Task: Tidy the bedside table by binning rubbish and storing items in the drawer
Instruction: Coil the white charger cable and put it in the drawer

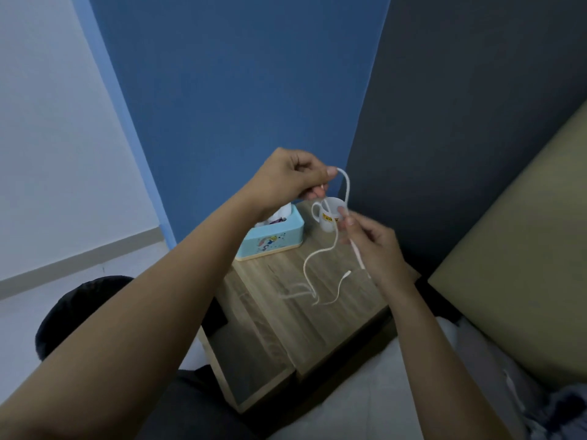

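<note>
A white charging cable [347, 191] is held up above the wooden bedside table [279, 315]. My left hand [287, 177] pinches its upper loop, and my right hand [370, 241] grips a lower stretch of it. The rest of the cable hangs down in curves, and its thin split ends with a plug [344, 275] trail over the table top. A white mug [330, 215] with a yellow label stands at the table's back, partly behind the cable. The drawer front [344, 354] below the top looks slightly pulled out.
A light blue tissue box [273, 239] sits at the table's back left corner. A black bin [76, 312] stands on the floor to the left. The bed with its beige headboard [521, 281] borders the table on the right. Blue and dark walls rise behind.
</note>
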